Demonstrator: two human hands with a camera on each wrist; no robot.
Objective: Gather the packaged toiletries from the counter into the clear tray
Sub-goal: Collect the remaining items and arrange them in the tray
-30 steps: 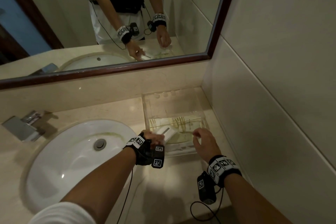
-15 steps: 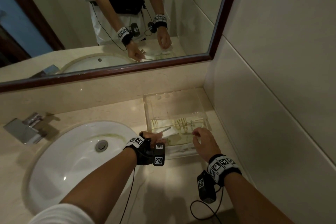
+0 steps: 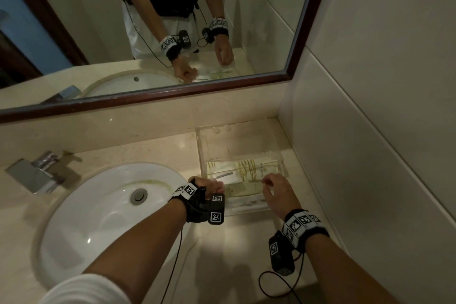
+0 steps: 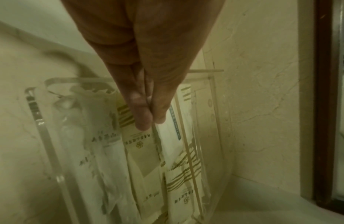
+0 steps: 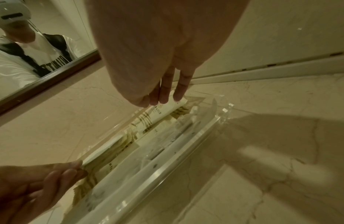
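Observation:
The clear tray (image 3: 246, 139) stands in the counter's back right corner, with several white and gold-striped toiletry packets (image 3: 249, 169) lying in its near half. My left hand (image 3: 212, 186) is at the tray's near left corner; thumb and forefinger (image 4: 150, 121) pinch the end of a white packet with a grey strip (image 3: 225, 176). In the right wrist view that pinch (image 5: 76, 166) sits at the tray's (image 5: 196, 133) end wall. My right hand (image 3: 266, 181) reaches into the tray's near right part, its thumb and fingertips (image 5: 157, 103) closed on the end of a gold-striped packet (image 5: 163, 112).
A white oval sink (image 3: 111, 205) lies left of the tray, with a chrome faucet (image 3: 34, 173) behind it. The mirror (image 3: 172, 20) runs along the back and a tiled wall (image 3: 370, 131) closes the right side. Bare counter (image 3: 234, 254) lies before the tray.
My left hand has lowered the white packet, whose end stuck up above the rim, down flat into the tray. The right hand has stayed almost where it was.

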